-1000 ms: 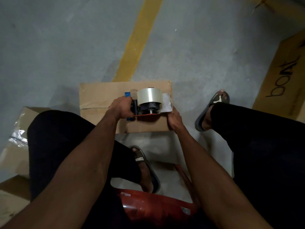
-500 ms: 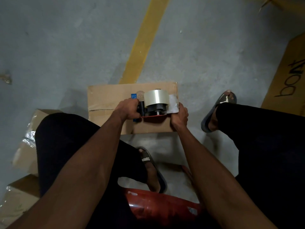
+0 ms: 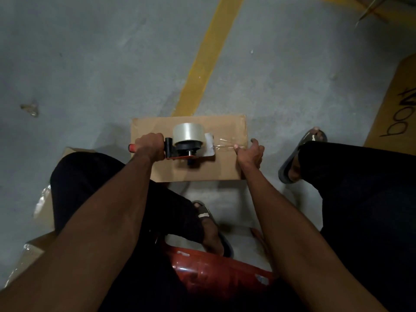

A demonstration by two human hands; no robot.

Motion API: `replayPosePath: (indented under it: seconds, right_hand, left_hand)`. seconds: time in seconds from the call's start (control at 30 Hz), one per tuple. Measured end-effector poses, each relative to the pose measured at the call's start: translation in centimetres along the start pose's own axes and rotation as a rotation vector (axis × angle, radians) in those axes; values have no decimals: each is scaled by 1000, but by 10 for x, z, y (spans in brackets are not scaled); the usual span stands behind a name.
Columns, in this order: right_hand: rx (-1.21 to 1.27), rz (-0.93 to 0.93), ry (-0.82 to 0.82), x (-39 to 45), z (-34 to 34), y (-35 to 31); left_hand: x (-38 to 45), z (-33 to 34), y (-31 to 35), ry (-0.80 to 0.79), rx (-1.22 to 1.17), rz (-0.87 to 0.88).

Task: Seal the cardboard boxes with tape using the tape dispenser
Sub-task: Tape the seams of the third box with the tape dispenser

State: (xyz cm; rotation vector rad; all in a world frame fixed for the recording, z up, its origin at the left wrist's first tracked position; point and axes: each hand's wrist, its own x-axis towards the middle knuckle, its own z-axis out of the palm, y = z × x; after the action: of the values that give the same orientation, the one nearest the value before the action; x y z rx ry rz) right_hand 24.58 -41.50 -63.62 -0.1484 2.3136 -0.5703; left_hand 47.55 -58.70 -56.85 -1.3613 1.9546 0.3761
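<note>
A brown cardboard box lies on the concrete floor between my knees. On its top sits a tape dispenser with a roll of clear tape, a black frame and a red handle. My left hand grips the handle at the box's left side. A strip of clear tape runs from the dispenser's blade to the box's right edge. My right hand rests at that right edge, thumb pressing the tape end down, fingers curled over the side.
Taped cardboard boxes lie at my left, partly behind my leg. A large flat carton with writing lies at the right. A red stool is under me. A yellow floor line runs away from the box.
My left hand has pulled the dispenser leftward along the box top, drawing out a strip of tape. My right hand now sits at the right edge, holding the tape end.
</note>
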Motion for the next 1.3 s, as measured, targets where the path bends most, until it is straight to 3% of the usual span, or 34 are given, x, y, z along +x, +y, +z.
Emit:
replayPosePath:
  seconds: [0.1,0.17,0.23,0.27,0.33,0.43,0.63,0.87,1.1,1.3]
  right_hand:
    - [-143,-420,162,-16,1,5]
    - [-239,-733,-38,-21,9,17]
    - [-538,-890,-299,-30,21,28]
    - [-720,-922,-345,-33,27,34]
    - [-945,-930,-314,-36,35,40]
    - [-1047,-956,-219,-29,37,47]
    - [-998,-953,-175,-12,16,49]
    - [-1016,-733,-278,37,-58,25]
    - [-1014,-643,-304,24,-54,6]
    - [-954,-612,-311,17,-53,8]
  left_hand:
    - [0,0,4,-7,3,-28]
    - [0,0,6,-10,5,-47]
    - [-1,0,8,-3,14,-52]
    - [-1,0,8,-2,13,-55]
    - [-2,-1,9,-9,2,-64]
    - [-1,0,7,-6,1,-48]
    - [4,-1,19,-17,-81,50]
    - [19,-13,93,45,-169,264]
    - [25,-4,88,45,-213,222]
    - [18,-8,54,24,-194,84]
